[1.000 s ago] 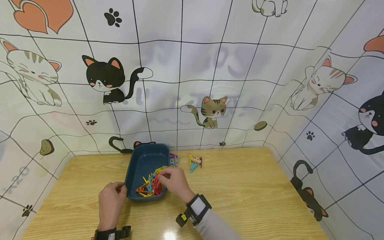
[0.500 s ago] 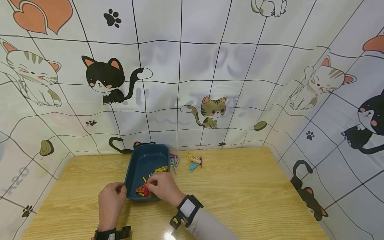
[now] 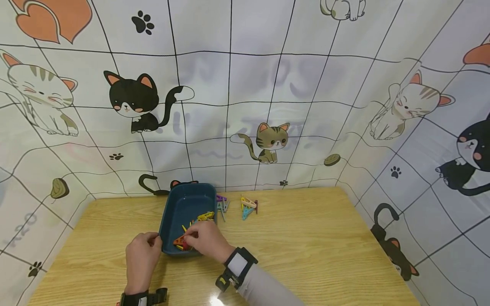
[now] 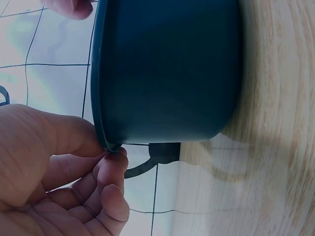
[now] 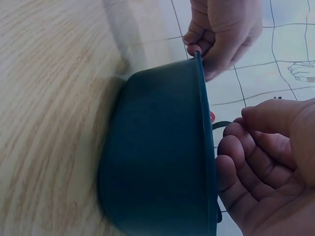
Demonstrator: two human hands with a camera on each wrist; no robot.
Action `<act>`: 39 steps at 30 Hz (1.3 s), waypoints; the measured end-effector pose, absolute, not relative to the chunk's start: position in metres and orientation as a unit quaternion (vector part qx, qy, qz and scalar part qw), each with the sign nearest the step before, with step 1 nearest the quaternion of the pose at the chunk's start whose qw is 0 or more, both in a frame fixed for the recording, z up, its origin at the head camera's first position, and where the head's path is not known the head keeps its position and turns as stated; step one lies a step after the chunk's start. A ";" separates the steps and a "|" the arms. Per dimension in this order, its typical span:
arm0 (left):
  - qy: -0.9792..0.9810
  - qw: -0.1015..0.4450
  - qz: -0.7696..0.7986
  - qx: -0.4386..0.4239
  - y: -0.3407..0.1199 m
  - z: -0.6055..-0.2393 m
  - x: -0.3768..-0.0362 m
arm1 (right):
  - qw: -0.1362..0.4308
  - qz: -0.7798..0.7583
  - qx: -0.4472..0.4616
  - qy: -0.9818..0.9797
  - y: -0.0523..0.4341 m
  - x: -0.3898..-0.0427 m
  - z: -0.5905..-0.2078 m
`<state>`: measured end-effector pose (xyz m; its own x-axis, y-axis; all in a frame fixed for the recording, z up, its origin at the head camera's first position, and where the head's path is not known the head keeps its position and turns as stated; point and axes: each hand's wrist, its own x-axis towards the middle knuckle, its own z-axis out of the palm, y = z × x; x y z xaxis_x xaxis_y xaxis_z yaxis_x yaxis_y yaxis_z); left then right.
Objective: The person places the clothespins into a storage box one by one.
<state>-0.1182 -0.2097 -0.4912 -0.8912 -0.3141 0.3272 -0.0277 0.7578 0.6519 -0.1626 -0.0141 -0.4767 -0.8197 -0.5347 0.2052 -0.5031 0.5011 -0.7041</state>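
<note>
Blue plastic tub [image 3: 183, 204] is pinched at its near-left rim by the left hand [image 3: 141, 257], steadying it while the right hand [image 3: 206, 240], fingers curled, pinches a red clothespin [image 3: 185, 244] inside.

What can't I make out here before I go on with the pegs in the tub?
- Pegs in the blue tub: head view, the right hand covers most; the count is unclear.
- What the right hand holds: head view too small; in the right wrist view the tub wall hides the fingertips.
- Tub's inside: both wrist views show only its outer wall.
- Left hand: grips the tub rim; its fingertips are small in the head view.
- Loose pegs on the table: too small to count.
</note>
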 end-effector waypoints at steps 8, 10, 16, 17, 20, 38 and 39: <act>-0.913 0.211 -0.334 0.097 -0.209 -0.490 -0.118 | 0.010 -0.420 -0.280 0.863 0.000 -0.167 -0.475; -0.913 0.211 -0.335 0.098 -0.209 -0.490 -0.118 | 0.007 -0.422 -0.273 0.864 0.005 -0.170 -0.476; -0.912 0.209 -0.337 0.103 -0.210 -0.490 -0.118 | -0.003 -0.438 -0.242 0.866 0.020 -0.176 -0.478; -0.912 0.209 -0.337 0.104 -0.210 -0.490 -0.118 | -0.006 -0.438 -0.239 0.866 0.022 -0.177 -0.478; -0.912 0.211 -0.337 0.101 -0.210 -0.490 -0.118 | -0.016 -0.434 -0.233 0.870 0.029 -0.181 -0.480; -0.913 0.211 -0.335 0.099 -0.210 -0.490 -0.118 | -0.055 -0.439 -0.154 0.883 0.057 -0.203 -0.500; -0.913 0.210 -0.335 0.099 -0.210 -0.490 -0.118 | -0.057 -0.438 -0.148 0.885 0.058 -0.205 -0.502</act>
<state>-0.1183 -0.2099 -0.4901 -0.8918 -0.3220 0.3178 -0.0397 0.7554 0.6540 -0.2050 0.0583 -0.5017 -0.9500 -0.2116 0.2297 -0.3110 0.5736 -0.7578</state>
